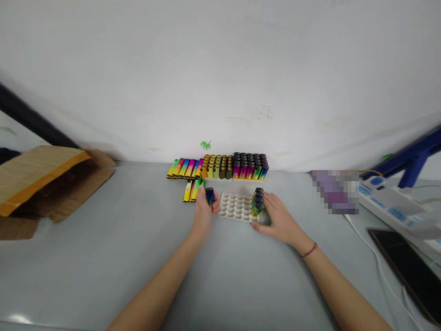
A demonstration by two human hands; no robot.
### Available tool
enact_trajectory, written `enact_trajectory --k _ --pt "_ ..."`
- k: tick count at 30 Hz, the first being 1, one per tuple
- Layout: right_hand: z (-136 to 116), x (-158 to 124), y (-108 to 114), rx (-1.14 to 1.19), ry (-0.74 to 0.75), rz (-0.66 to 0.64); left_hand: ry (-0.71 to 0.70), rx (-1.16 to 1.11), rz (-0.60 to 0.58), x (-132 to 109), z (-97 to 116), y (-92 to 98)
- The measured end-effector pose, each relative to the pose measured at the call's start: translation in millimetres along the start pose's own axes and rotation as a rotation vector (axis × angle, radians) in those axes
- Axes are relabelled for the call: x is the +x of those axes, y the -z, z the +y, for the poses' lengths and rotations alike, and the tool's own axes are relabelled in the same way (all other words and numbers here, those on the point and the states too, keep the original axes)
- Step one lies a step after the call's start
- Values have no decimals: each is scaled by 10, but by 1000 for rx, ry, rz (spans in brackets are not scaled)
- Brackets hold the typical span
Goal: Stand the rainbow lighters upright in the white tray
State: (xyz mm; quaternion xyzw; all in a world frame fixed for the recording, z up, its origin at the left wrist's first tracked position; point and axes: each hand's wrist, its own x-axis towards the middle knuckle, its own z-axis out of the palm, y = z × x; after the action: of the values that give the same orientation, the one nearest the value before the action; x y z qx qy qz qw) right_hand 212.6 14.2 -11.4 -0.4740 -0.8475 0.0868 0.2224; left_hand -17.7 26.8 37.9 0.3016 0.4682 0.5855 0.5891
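Where our left hand (204,210) clasps a lighter (209,195) beside the tray (236,206), we'd expect light, stiff, slick: pinch mid-body; that grip hides its lower part. Tray probably flexes; take the rim. Our right hand (281,221) sits spread at the right end; fingertip contact we can't tell.

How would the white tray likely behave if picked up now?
The tray is probably light for its size, being low and molded with shallow pits. It would likely dip toward its right end, where the lighters it holds are lined up. Those may tip if it tilts, since they stand tall above it.
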Motion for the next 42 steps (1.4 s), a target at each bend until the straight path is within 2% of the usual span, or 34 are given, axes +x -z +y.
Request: enact_trajectory --k 3,7,13,16,21,25,31,37,42 --pt "-5 2 4 9 6 1 -123 96 -81 -44 -71 -6" --pt "-21 3 16 8 3 5 -236 305 -133 -131 -142 -17" --pt "-39 10 26 20 1 10 -486 575 -242 -181 -123 -33" --pt "-36 10 25 19 1 6 -479 624 -324 -193 -106 -40" --pt "-37 7 32 31 -5 4 -375 628 -446 -243 -122 -63" --pt "-42 13 39 47 -18 -7 -349 661 -506 -279 -152 -88" --pt "-60 21 49 47 -20 -1 -410 730 -496 -276 -170 -92" --pt "-75 23 65 43 -34 -21 -456 790 -534 -291 -179 -100" --pt "-72 26 69 44 -32 -21 -560 794 -443 -301 -274 -80"
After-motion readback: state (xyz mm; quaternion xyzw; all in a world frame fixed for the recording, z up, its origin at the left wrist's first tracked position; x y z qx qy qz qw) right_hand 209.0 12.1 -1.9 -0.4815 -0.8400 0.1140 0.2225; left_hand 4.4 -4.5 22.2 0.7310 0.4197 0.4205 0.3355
